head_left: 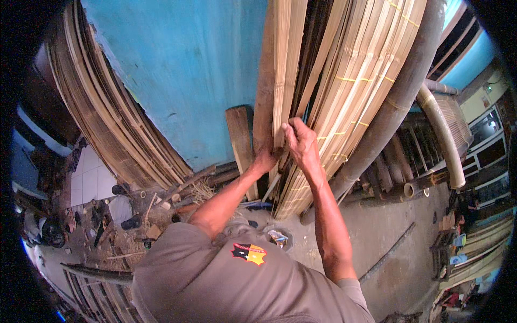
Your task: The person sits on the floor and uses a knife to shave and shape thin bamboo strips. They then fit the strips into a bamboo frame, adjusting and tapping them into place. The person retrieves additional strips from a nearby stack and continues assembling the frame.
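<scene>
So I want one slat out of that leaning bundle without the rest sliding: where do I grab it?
Probably low on the slat's exposed front edge, pinched from the open side facing you. The slats lean nearly upright against the blue wall, so the back is shut off; the right hand and left hand already work there.

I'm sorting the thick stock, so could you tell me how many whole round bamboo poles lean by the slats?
2: one thick dark pole right of the slat bundle, and one paler curved pole further right. Others may be hidden.

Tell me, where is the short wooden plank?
The short wooden plank leans on the blue wall, just left of the bamboo slats that both hands grip.
</scene>
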`<action>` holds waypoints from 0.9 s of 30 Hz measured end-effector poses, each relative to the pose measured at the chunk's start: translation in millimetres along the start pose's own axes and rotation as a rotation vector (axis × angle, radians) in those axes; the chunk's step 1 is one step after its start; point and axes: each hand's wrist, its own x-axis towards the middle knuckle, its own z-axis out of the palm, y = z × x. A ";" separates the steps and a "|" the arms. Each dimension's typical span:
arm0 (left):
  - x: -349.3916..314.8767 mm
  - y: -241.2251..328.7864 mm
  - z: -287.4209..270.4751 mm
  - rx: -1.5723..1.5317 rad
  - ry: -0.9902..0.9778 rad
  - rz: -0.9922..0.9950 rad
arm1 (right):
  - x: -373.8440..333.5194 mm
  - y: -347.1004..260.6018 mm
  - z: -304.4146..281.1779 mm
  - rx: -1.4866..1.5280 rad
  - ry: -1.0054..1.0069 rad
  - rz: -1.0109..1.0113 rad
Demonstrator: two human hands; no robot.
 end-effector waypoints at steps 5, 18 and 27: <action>2.9 34.2 -21.9 -0.150 -0.212 -0.033 | 0.6 -1.8 -12.7 -0.028 -0.075 0.037; 7.6 12.9 -41.5 -0.184 -0.228 -0.038 | 2.4 -11.5 -10.3 -0.056 -0.117 0.171; 25.1 -16.3 -26.0 -0.030 -0.197 -0.074 | -2.7 -12.5 4.9 -0.070 0.042 0.097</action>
